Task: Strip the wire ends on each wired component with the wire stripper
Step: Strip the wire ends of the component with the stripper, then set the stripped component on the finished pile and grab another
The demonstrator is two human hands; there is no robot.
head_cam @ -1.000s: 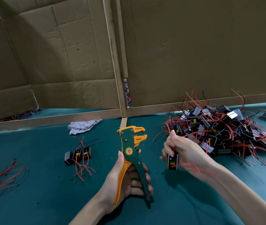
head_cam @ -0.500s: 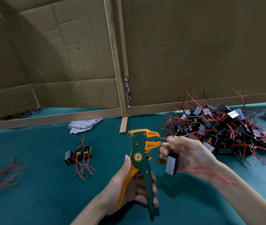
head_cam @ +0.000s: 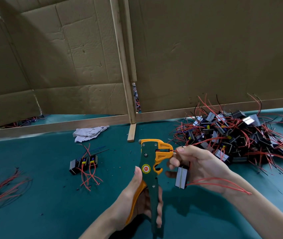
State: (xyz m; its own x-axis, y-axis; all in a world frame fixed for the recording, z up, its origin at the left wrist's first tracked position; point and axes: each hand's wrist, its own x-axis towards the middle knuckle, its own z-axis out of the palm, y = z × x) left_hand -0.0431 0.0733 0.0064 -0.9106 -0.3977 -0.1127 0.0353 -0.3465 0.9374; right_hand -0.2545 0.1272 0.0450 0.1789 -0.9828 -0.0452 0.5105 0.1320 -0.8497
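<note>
The green-and-orange wire stripper (head_cam: 148, 159) stands upright, jaws facing right, a red wire end (head_cam: 174, 150) fed between them. Just right of the stripper hangs that wire's wired component (head_cam: 181, 176), a grey-faced black block. A tangled pile of components (head_cam: 237, 135) lies farther right, and a small cluster (head_cam: 83, 163) to the stripper's left.

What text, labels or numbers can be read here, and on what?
"OK", first letter blurred: round red-and-yellow sticker on the green-and-orange wire stripper.
Yellow tags on the black wired components left of it: too small to read.
Brown cardboard walls: no print seen.
</note>
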